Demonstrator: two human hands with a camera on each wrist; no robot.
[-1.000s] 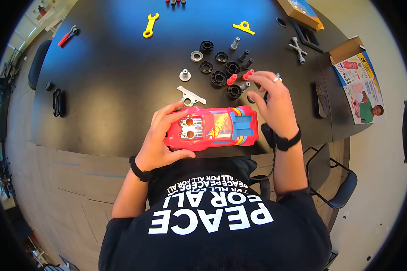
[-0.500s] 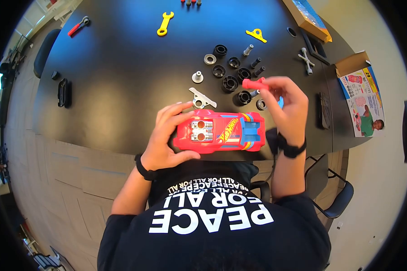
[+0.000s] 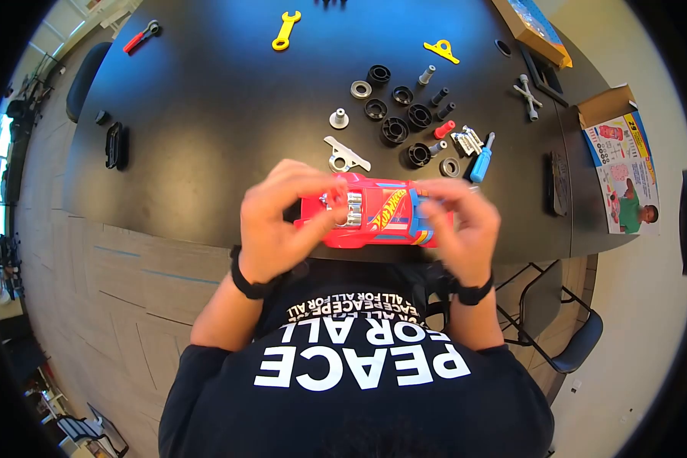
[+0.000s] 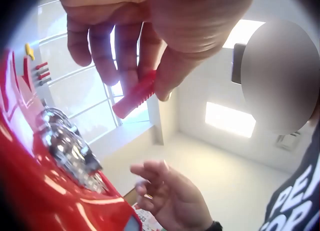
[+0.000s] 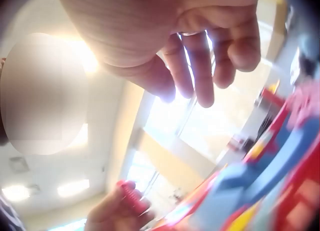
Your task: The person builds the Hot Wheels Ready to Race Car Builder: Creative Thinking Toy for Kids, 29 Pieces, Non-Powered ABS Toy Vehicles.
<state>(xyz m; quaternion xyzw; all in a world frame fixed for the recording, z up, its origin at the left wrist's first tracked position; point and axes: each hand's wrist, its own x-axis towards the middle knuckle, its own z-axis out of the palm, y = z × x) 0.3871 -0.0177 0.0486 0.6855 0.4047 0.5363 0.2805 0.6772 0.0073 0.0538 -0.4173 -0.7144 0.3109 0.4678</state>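
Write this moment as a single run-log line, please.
left hand: pinches red peg above toy car | right hand: over car's blue end, holding nothing | blue screwdriver: on table

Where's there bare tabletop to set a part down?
Widest: left of the red car, between the long black item and the white winged piece, short of the yellow wrench. Smaller: right of the blue screwdriver. Crowded: beyond the car, among the black wheels and pegs.
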